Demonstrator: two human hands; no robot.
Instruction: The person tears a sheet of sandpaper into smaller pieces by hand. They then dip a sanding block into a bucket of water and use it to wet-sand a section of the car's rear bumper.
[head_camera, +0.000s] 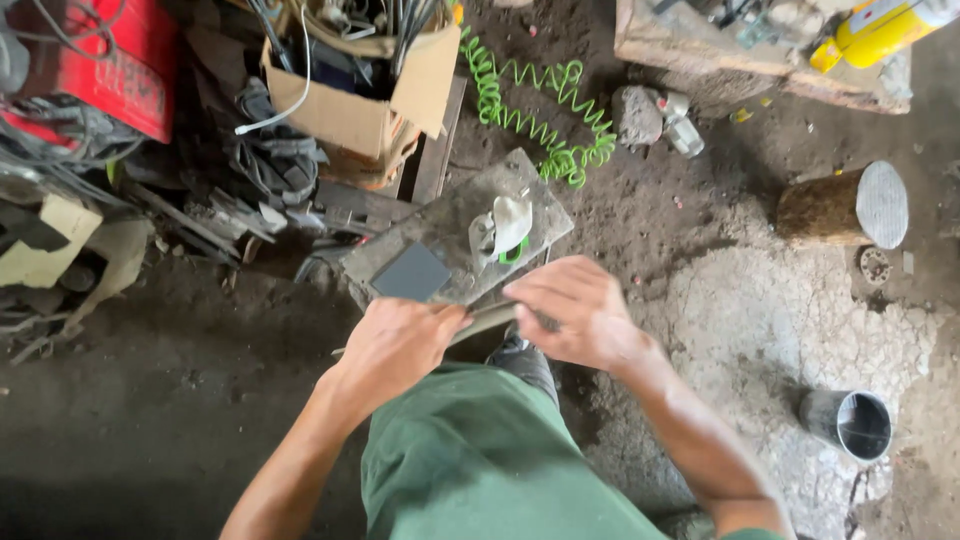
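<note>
Blade (487, 320), a flat strip of grey metal, lies between your two hands at the near edge of the slab (455, 230), just above your knee. Your left hand (395, 345) is closed around its near end, fingers curled tight; your right hand (575, 310) rests on top with the fingers together and flat, pressing it down. This looks like the middle of a rubbing or sharpening stroke against the slab's edge, though the contact itself is hidden under your hands. A dark pad (412, 272) lies on the slab touching your left knuckles, and a white cup (505, 228) stands behind it. The next move likely calls for even pressure and a steady angle, keeping your right fingertips off the edge.
</note>
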